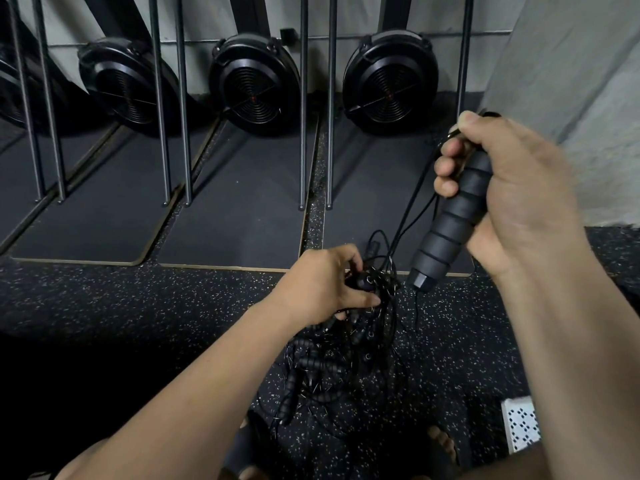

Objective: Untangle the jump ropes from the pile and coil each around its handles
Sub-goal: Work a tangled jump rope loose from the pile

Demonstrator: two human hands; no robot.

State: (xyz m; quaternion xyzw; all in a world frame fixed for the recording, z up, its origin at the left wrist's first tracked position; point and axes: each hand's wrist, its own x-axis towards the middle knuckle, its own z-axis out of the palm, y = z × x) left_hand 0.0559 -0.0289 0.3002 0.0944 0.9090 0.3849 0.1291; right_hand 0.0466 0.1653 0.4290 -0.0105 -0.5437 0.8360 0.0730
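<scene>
Speckled gym floor [173,306] holds the rope pile [339,362] down-left of the raised right hand [512,188], which grips a ribbed handle [457,216] angled butt-down toward it, while the nearer left hand [322,289] clutches a second handle [363,282] in the tangle.

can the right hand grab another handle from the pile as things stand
Probably not yet: the right hand is wrapped around a ribbed handle held above the pile, so its fingers are full. Nothing else blocks the way down.
</scene>
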